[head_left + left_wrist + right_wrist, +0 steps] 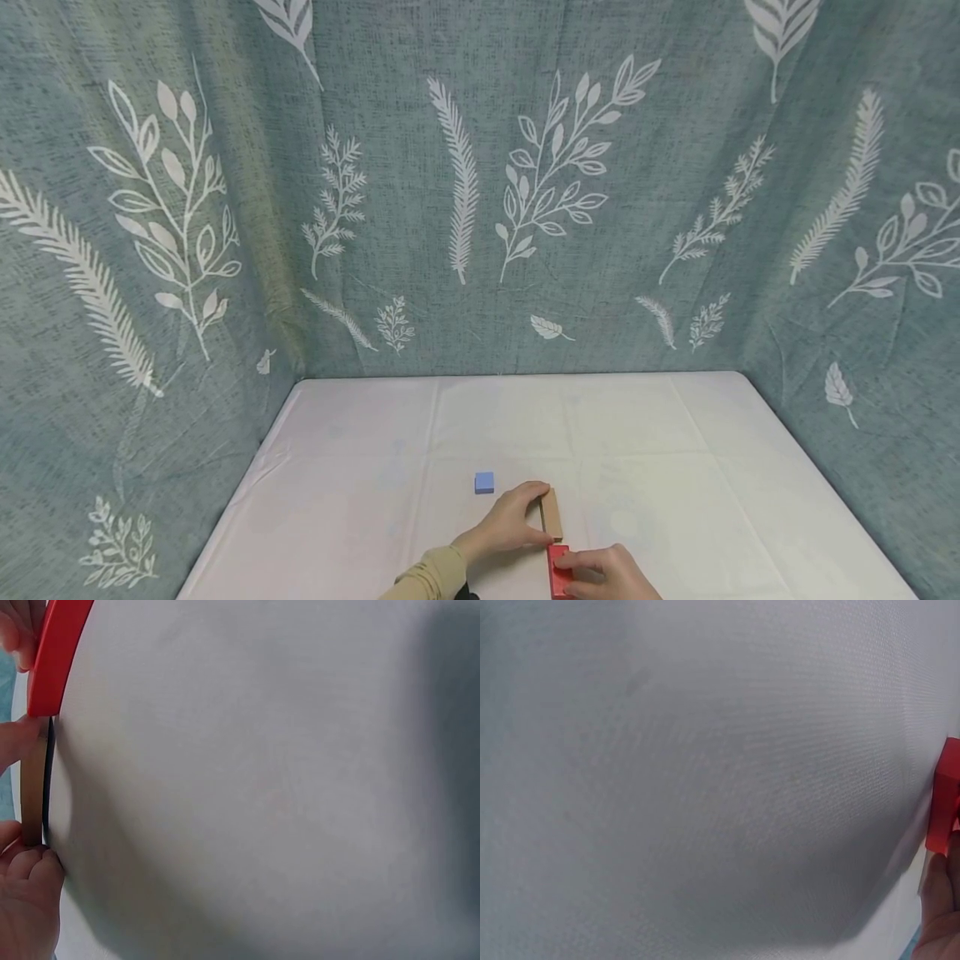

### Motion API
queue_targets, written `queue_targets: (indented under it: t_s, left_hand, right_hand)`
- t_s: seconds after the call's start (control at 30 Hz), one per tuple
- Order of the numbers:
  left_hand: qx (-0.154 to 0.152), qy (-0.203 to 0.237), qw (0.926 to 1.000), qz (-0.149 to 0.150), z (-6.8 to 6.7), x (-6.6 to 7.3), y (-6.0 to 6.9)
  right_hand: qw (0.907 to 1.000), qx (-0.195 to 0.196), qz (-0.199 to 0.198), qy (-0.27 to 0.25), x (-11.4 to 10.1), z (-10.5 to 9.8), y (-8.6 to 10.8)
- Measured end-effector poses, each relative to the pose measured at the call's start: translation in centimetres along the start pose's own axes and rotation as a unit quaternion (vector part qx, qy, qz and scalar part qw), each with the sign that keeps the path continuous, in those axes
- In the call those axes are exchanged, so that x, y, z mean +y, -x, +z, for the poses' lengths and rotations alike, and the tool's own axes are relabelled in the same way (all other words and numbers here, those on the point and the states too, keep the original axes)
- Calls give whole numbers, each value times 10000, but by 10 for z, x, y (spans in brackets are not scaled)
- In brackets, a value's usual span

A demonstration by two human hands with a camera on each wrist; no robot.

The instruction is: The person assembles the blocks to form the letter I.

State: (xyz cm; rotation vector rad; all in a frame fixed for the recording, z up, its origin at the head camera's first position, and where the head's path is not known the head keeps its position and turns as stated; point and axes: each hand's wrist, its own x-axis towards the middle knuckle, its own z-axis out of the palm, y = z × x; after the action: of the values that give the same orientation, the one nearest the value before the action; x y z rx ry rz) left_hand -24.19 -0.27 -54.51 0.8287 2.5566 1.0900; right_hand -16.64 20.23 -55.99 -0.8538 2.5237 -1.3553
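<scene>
A tan wooden block lies lengthwise on the white-covered table, its near end meeting or nearly meeting a red block. My left hand grips the wooden block end to end, fingers at the far end and thumb at the near end beside the red block. With its fingertips, my right hand holds the red block from the right. In the left wrist view the red block and wooden block stand in line. Only part of the red block shows in the right wrist view.
A small blue block sits on the table to the left of my left hand, a little beyond it. White cloth with fold creases covers the table. A green leaf-patterned curtain hangs behind it and along both sides.
</scene>
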Motion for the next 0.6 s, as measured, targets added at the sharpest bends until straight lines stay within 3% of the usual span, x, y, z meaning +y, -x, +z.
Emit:
queue_targets:
  t_s: [0.23,0.6]
  left_hand:
    - [-111,-97,9999,16,-2,0,1]
    - [-143,125,9998,-110,-2,-1,1]
  right_hand:
    - [10000,-28,-7,2,0,0,0]
    - [9998,10,-184,84,1,0,1]
